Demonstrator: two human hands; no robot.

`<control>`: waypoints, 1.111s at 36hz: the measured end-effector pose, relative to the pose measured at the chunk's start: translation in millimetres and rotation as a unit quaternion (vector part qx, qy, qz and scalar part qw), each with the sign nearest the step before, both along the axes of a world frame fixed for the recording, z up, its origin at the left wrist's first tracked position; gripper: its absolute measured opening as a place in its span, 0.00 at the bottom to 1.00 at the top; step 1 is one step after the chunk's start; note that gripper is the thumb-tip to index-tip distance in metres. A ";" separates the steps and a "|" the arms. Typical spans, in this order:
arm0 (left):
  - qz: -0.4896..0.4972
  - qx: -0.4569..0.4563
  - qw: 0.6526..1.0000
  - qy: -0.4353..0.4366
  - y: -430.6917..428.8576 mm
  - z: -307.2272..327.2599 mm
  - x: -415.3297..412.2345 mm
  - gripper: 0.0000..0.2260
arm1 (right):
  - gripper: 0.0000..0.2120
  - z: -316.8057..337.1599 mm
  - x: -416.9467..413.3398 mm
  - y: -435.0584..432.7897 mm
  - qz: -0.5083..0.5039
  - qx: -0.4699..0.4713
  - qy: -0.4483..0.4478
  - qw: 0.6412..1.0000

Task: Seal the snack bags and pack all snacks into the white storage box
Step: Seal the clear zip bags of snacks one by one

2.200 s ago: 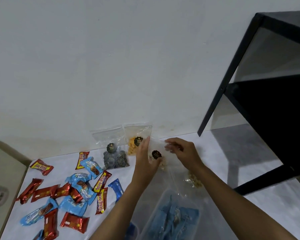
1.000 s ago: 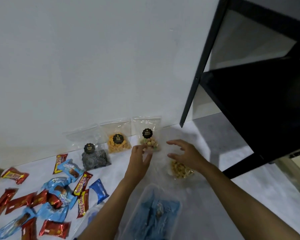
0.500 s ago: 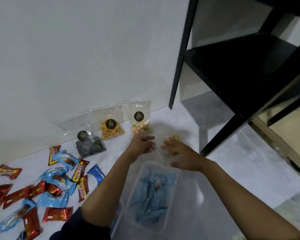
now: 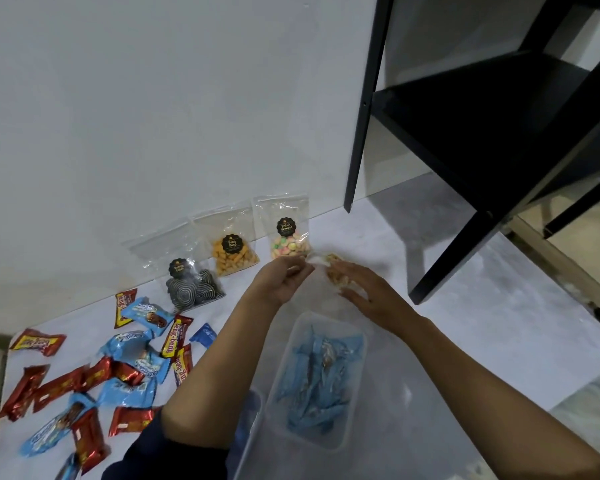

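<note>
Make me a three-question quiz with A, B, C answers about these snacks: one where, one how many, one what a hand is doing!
1. Where is the pastel biscuit bag?
A. leaning on the wall
B. flat in the person's lap
C. hanging from a hook

2. How many snack bags lean on the wall?
A. two
B. three
C. five

3. What is the left hand doing?
A. pinching the edge of the fourth bag
B. waving in the air
C. tucked in a pocket

Answers:
1 A, its back rests against the wall.
2 B, the spiral cookie bag, the orange Pong Pong bag and the pastel one.
3 A, its fingers close on the bag's pale edge while the right hand lies on it.
</note>
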State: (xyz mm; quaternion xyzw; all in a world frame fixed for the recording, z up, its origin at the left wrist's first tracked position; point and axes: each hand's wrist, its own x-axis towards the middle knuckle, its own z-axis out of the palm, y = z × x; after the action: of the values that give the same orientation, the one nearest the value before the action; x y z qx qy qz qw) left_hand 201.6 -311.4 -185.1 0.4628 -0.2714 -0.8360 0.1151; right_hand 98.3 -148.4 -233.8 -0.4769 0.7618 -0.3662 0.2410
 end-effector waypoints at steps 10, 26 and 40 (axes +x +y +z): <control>0.030 -0.108 0.994 -0.014 -0.8 11.0 24.9 0.06 | 0.11 14.3 28.8 -29.7 -0.068 -0.111 -0.084 0.988; -0.035 -0.550 0.830 -0.087 -8.6 -0.1 82.7 0.09 | 0.08 11.5 55.9 -86.5 -0.128 -0.113 -0.158 0.973; 0.018 -0.495 0.867 -0.060 -35.0 -12.3 84.6 0.06 | 0.02 37.7 33.1 -83.9 -0.061 -0.106 -0.120 0.985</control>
State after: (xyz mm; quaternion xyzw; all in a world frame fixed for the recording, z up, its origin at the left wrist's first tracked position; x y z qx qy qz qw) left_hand 286.2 -346.4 -197.3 0.3991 -0.6475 -0.5603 0.3279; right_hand 131.4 -232.3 -196.1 -0.4052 0.7121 -0.5130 0.2560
